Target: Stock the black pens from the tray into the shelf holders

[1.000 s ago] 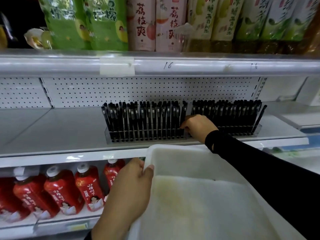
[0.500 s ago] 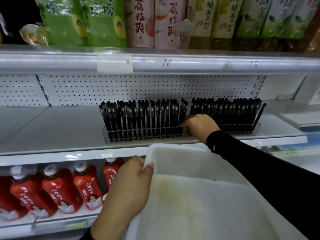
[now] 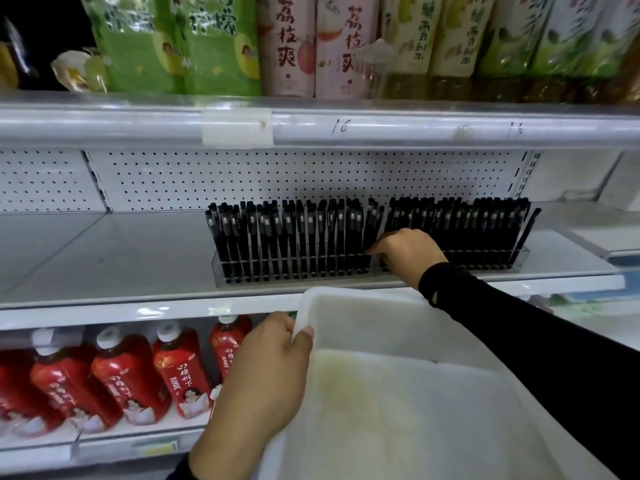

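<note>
White tray rim (image 3: 363,293) gripped by left hand (image 3: 263,372); right hand (image 3: 405,252) at the pens (image 3: 294,237), grip unclear.

head | faces forward-down | close to shelf (image 3: 138,251)

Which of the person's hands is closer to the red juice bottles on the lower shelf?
Left. The left hand grips the white tray beside the red juice bottles; the right hand is one shelf up, at the pen holders.
</note>
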Tool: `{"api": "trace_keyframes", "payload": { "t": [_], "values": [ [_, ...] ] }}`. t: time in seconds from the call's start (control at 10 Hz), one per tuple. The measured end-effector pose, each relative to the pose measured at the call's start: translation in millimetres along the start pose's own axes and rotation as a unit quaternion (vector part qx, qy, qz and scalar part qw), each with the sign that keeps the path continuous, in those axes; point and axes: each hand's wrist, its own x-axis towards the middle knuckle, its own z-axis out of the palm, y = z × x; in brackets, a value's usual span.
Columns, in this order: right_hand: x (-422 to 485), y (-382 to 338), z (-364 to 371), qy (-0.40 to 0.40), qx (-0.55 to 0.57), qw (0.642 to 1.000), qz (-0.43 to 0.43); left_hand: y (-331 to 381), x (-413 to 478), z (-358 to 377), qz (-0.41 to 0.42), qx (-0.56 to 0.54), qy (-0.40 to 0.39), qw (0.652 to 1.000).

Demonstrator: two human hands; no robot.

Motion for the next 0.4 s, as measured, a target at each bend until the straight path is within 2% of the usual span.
{"api": "trace_keyframes", "payload": {
  "t": [0.3,0.4],
  "values": [
    [-2,3,-2,0.000,0.019,1.000,0.020,-3,2,2,0.006,0.007,-0.002,1.000],
    [-9,2,-13,0.084,0.070,0.993,0.043,-3,1,3,0.012,0.003,0.006,1.000]
  ]
}}
